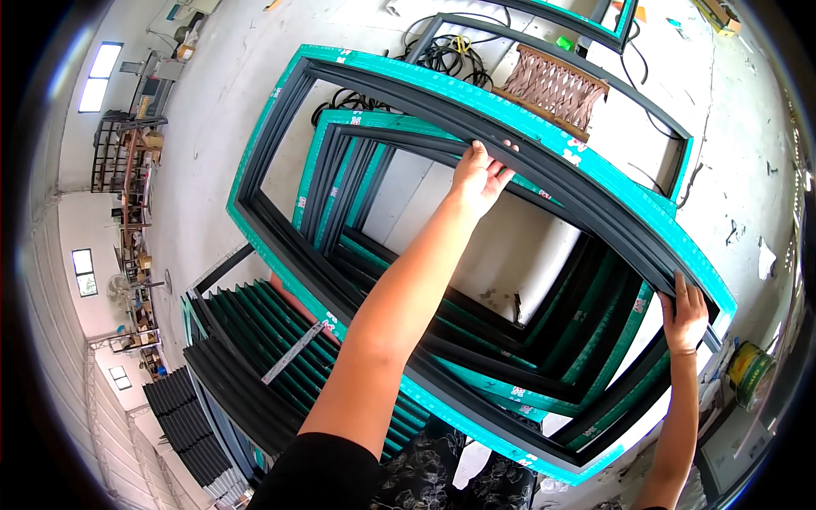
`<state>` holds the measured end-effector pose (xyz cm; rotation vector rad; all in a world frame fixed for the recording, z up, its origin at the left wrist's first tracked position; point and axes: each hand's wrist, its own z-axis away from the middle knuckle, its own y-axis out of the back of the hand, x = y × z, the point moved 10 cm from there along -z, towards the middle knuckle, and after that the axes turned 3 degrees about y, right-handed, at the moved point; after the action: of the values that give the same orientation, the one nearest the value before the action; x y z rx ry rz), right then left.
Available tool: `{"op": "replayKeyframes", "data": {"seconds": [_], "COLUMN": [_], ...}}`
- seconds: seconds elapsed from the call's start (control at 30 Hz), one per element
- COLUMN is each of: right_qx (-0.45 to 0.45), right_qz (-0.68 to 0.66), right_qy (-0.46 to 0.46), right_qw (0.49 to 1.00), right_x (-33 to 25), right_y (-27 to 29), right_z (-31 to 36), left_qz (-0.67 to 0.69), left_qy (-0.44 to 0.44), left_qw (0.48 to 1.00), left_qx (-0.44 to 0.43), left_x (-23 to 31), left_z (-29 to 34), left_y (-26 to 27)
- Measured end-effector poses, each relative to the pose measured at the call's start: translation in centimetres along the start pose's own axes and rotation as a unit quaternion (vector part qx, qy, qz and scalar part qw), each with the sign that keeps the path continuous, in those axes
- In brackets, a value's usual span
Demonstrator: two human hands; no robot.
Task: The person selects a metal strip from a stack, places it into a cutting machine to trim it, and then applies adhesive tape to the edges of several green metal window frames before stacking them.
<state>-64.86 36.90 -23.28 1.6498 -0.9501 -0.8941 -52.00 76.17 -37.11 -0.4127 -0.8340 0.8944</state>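
A large black rectangular window frame [586, 204], edged with teal protective film, lies tilted across the middle of the view. My left hand [483, 180] grips its far rail near the middle, thumb on top and some fingers partly hidden by the rail. Round the rail's right end, close to the corner, my right hand [685, 316] is closed with fingertips over the top. Several smaller black and teal frames [616, 357] are stacked beneath, showing through its opening.
Stacked dark profiles [246, 374] stand to the left, with a grey metal strip [293, 352] across them. Beyond are coiled black cables [455, 61], a brown lattice bundle [552, 92] and another frame [586, 15]. A green-yellow bucket [751, 376] stands at right.
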Motion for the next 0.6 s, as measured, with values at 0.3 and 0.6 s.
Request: {"op": "replayKeyframes", "data": {"seconds": [0.3, 0.6], "right_qx": [-0.021, 0.017], "right_qz": [-0.015, -0.063], "right_qy": [-0.03, -0.071], "right_qw": [0.999, 0.995], "right_x": [0.2, 0.8], "right_y": [-1.6, -5.0], "right_z": [0.2, -1.6], "left_qz": [-0.022, -0.044], "left_qy": [-0.01, 0.02], "left_qw": [1.0, 0.994], "left_qx": [0.004, 0.095], "left_x": [0.9, 2.4], "left_z": [-1.0, -6.6], "left_y": [-0.4, 6.8]}}
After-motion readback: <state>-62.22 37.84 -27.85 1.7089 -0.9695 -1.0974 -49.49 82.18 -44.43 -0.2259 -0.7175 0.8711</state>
